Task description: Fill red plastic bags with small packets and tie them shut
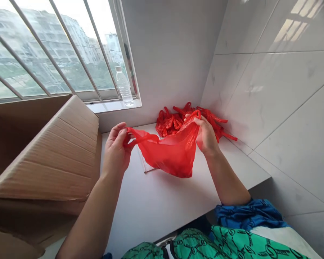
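Observation:
A thin red plastic bag (170, 153) hangs stretched between my two hands above the white tabletop. My left hand (117, 144) pinches one handle of it at the left. At the right, my right hand (206, 135) is closed on the other handle, whose loop sticks up past the fingers. The bag sags in the middle and looks flat, with nothing visible inside. Behind it lies a heap of red plastic bags (169, 122), several of them with handles spread out, partly hidden by my right hand and the held bag.
An open cardboard box (56, 144) stands on the left, its flap leaning toward the table (156, 205). A clear water bottle (124, 88) stands on the sill of a barred window. Below the held bag, the edge of a thin flat object (150, 171) shows. Tiled wall (286, 118) borders the right.

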A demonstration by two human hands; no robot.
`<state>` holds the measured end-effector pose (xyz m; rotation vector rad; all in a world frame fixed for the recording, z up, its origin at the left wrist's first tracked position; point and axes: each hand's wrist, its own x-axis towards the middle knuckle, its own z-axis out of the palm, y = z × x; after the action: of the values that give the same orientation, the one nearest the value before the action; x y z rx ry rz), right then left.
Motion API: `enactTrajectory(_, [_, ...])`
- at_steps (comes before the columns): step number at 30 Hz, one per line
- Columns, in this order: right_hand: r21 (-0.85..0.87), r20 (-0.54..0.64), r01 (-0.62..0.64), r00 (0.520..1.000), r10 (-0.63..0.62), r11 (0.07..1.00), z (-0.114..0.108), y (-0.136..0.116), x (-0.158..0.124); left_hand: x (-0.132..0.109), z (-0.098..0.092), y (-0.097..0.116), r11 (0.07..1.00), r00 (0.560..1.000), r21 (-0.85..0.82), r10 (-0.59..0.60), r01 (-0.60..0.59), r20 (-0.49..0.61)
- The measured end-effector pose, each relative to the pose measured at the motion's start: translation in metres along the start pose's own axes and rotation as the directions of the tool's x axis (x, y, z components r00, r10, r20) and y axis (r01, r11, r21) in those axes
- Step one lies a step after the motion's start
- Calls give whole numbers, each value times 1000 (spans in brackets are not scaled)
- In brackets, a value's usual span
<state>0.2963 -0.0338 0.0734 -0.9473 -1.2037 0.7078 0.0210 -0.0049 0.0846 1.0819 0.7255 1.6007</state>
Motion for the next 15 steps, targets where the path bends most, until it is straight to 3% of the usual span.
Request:
enactTrajectory(3, [40, -20, 76, 997, -76, 996, 16, -5, 20, 10, 4, 16, 986, 988, -72, 145, -148, -44])
enactTrajectory(5, [22, -11, 114, 993, -113, 993, 21, -3, 18, 3, -1, 21, 977, 977, -42, 209, -211, -51])
enactTrajectory(7, [1, 81, 113, 990, -113, 994, 20, 6, 7, -13, -15, 19, 973, 975, 68, 221, -219, -11])
enactTrajectory(10, [-89, 345, 54, 938, -20, 995, 6, 28, -21, -48, -47, 3, 941, 985, 300, 128, -156, 112])
enactTrajectory(12, [-203, 434, 38, 899, 55, 978, -8, 45, -42, -71, -69, -12, 903, 985, 410, 67, -128, 158])
enactTrajectory(15, [-389, 476, 31, 863, 172, 921, -22, 66, -70, -91, -95, -40, 898, 997, 435, 73, -69, 7])
